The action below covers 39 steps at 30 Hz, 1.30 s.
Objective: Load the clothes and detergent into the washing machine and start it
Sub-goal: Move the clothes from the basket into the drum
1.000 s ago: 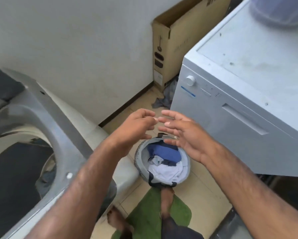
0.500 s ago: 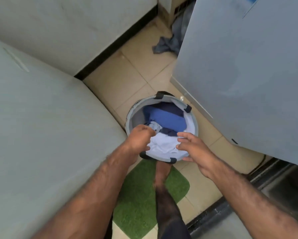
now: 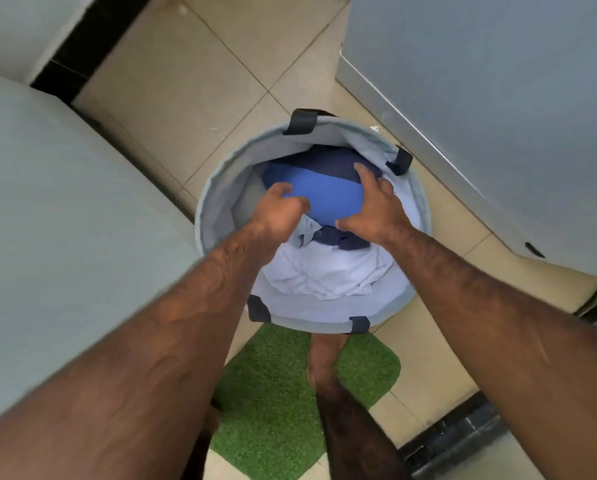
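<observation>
A round pale-grey laundry basket (image 3: pixel 221 188) with dark handles stands on the tiled floor, holding a bright blue garment (image 3: pixel 328 195), a navy piece and a white cloth (image 3: pixel 324 271). My left hand (image 3: pixel 279 211) is inside the basket, fingers curled on the blue garment's left edge. On the garment's right side my right hand (image 3: pixel 376 209) clasps it, fingers over the top and thumb at its lower edge. The washing machine's grey side (image 3: pixel 65 220) fills the left; its opening is out of view. No detergent is visible.
A second white appliance (image 3: pixel 498 98) stands close on the right of the basket. A green grass-like mat (image 3: pixel 273 393) lies below the basket with my bare foot (image 3: pixel 324 351) on it. Beige tiles and a dark skirting run behind.
The view dropped from the machine tops down to the floor. Both hands went from in the air, to the basket's near rim, then deeper in onto the blue garment.
</observation>
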Each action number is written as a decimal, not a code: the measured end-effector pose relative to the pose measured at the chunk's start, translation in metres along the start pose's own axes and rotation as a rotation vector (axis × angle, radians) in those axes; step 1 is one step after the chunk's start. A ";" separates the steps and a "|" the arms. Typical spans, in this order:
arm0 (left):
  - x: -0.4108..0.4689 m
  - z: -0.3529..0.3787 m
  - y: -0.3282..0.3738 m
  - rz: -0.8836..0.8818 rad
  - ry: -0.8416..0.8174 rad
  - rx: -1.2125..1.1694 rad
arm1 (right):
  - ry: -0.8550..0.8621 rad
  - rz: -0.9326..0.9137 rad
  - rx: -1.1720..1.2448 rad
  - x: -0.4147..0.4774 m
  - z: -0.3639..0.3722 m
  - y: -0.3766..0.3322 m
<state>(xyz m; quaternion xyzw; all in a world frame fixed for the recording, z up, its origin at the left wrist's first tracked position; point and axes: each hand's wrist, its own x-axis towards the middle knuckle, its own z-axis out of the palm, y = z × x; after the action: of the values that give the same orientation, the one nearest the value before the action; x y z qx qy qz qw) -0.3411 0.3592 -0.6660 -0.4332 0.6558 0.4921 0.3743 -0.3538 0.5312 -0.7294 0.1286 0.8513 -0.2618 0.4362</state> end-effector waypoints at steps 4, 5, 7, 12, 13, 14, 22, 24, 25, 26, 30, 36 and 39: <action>0.038 0.012 0.007 -0.062 -0.004 -0.015 | 0.033 -0.009 -0.093 0.028 0.020 0.004; 0.046 0.015 0.007 -0.077 -0.006 -0.025 | 0.047 0.001 -0.098 0.033 0.024 0.004; 0.058 0.020 0.005 -0.084 -0.011 -0.026 | 0.081 0.024 -0.119 0.043 0.029 0.003; 0.067 0.023 -0.004 -0.097 -0.014 -0.031 | 0.183 0.003 -0.075 0.058 0.035 0.003; 0.066 0.023 -0.004 -0.097 -0.012 -0.035 | 0.188 -0.011 -0.025 0.058 0.035 0.004; 0.064 0.022 -0.004 -0.101 -0.012 -0.050 | 0.188 -0.028 0.029 0.057 0.035 0.004; 0.034 0.016 0.008 -0.151 -0.020 -0.245 | 0.174 -0.113 0.446 0.001 0.011 -0.010; 0.027 0.012 0.012 -0.177 0.000 -0.318 | 0.150 -0.143 0.515 -0.023 0.003 -0.013; 0.020 0.010 0.015 -0.189 0.008 -0.352 | 0.135 -0.155 0.540 -0.037 -0.001 -0.014; 0.009 0.008 0.019 -0.203 0.009 -0.379 | 0.119 -0.166 0.564 -0.052 -0.006 -0.017; -0.032 -0.004 0.022 -0.265 -0.093 -0.445 | 0.073 -0.205 0.664 -0.119 -0.031 -0.026; -0.120 -0.036 0.024 -0.218 -0.161 -0.547 | -0.006 -0.244 0.788 -0.234 -0.087 -0.041; -0.171 -0.045 0.024 -0.188 -0.178 -0.618 | -0.042 -0.289 0.852 -0.298 -0.123 -0.056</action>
<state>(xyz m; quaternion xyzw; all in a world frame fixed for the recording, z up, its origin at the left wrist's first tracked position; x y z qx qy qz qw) -0.3075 0.3529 -0.4908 -0.5402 0.3974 0.6669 0.3247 -0.2875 0.5558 -0.4104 0.1712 0.6677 -0.6497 0.3205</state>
